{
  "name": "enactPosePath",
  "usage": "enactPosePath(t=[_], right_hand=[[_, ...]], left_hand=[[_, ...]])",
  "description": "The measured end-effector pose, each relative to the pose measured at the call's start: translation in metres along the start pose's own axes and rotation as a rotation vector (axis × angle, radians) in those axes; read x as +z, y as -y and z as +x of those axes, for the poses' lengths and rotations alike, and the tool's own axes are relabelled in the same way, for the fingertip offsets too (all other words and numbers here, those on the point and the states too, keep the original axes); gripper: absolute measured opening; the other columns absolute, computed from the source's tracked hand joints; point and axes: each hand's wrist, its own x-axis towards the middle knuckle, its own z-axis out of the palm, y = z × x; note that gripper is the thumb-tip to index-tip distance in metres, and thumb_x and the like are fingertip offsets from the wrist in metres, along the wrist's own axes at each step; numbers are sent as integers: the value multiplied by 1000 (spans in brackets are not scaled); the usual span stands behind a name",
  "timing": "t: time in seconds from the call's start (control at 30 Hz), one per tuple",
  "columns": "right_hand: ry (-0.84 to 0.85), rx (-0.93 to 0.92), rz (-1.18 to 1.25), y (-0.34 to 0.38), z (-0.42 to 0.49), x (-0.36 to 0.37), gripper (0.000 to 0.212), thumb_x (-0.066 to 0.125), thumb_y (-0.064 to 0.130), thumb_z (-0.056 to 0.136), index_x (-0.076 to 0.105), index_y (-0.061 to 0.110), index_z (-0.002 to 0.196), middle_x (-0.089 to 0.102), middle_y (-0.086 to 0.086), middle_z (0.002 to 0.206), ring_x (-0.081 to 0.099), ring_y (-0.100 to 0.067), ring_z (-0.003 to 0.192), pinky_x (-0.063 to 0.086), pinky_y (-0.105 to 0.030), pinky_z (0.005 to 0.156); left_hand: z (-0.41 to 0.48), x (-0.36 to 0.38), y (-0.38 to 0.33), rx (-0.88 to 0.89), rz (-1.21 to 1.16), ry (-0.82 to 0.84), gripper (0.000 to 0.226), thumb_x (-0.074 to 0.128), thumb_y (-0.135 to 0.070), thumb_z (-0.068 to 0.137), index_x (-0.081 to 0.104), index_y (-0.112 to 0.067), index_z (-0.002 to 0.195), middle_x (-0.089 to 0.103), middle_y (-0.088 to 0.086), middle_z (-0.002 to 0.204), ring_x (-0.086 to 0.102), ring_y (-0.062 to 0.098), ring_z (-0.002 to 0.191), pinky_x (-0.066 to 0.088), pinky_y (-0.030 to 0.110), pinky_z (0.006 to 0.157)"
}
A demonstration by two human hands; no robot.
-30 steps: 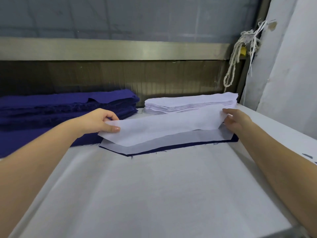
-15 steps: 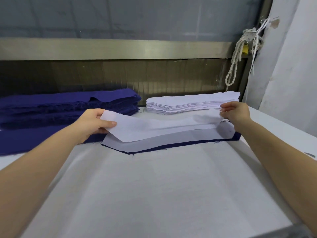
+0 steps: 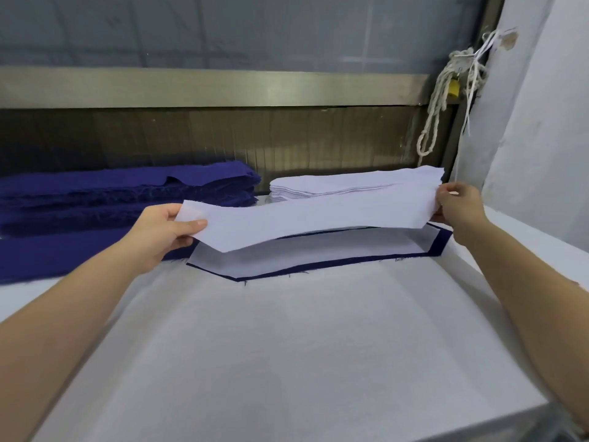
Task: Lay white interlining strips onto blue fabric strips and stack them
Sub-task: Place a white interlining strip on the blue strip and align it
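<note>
A wide tabletop (image 3: 287,346) covered in matte white, felt-like cloth fills the foreground. Behind it are a brushed metal rail (image 3: 223,87) and a dark ribbed panel (image 3: 318,138). A knotted cotton rope (image 3: 443,100) hangs in the right corner beside a pale wall (image 3: 541,122). The left grip (image 3: 162,232) and right grip (image 3: 459,207) each pinch one end of a thin, papery white interlining strip (image 3: 306,221). It sags in the air just above a blue fabric strip (image 3: 441,240) with angled ends, which lies flat under another white layer (image 3: 287,260). At the back, a frayed blue fabric pile (image 3: 111,199) sits on the left and a neat white interlining stack (image 3: 350,183) on the right.
</note>
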Motion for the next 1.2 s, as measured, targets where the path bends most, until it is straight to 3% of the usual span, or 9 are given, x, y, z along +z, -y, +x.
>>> enactPosePath(t=[0.17,0.27,0.4,0.5,0.57,0.7,0.87,1.07,1.2], right_hand=[[30,-11,-132,-5,-4,-3,18,50,10,95,54,8,112,55,-15,104,58,-31,73,56,-37,64],[57,-112,-356,-14,-6,-1,15,51,10,94,54,9,109,59,-17,99,56,-25,55,45,-30,49],[71,-192,-465,-21,-5,-1,17,49,8,94,56,9,109,62,-20,100,54,-25,55,37,-29,53],[78,-212,-448,-23,-4,-3,19,51,9,93,56,9,112,59,-16,95,53,-25,64,36,-28,56],[129,-204,-403,-21,-5,-5,26,60,12,90,55,9,116,55,-12,95,52,-27,77,40,-28,68],[285,-146,-374,-17,-11,-6,55,76,5,75,50,15,122,56,-10,99,55,-28,85,48,-36,75],[264,-198,-433,-18,-10,-4,57,67,-7,77,50,16,127,50,-9,101,51,-26,84,41,-29,70],[211,-257,-453,-21,-5,-5,56,59,-10,78,51,14,127,51,-16,123,47,-28,114,38,-28,78],[227,-247,-528,-23,-5,-3,54,56,-9,80,49,14,128,51,-18,123,48,-30,110,40,-31,78]], left_hand=[[-3,3,4,-2,208,26,17,71,-3,80,68,-13,93,70,3,86,62,15,72,53,21,62],[-5,6,6,25,344,39,13,73,-5,78,68,-16,83,68,3,79,58,14,64,49,22,57],[-7,9,6,46,424,53,11,75,-7,77,68,-15,81,69,0,75,59,14,62,46,23,54],[-7,9,6,59,418,47,12,73,-7,79,68,-17,83,70,0,80,61,17,67,50,25,58],[-7,9,7,62,424,51,10,73,-7,79,69,-15,84,70,3,80,60,19,68,49,26,58],[-8,11,8,73,484,51,16,72,-10,80,65,1,90,67,19,86,56,22,67,45,33,61],[-9,13,5,95,493,56,9,71,-10,81,67,-7,88,69,12,86,60,25,72,48,35,65],[-11,14,5,89,518,89,9,73,-10,80,68,-13,86,71,5,83,64,24,76,51,39,74],[-13,15,5,113,565,92,9,75,-11,78,68,-15,82,71,2,81,64,21,76,48,32,69]])
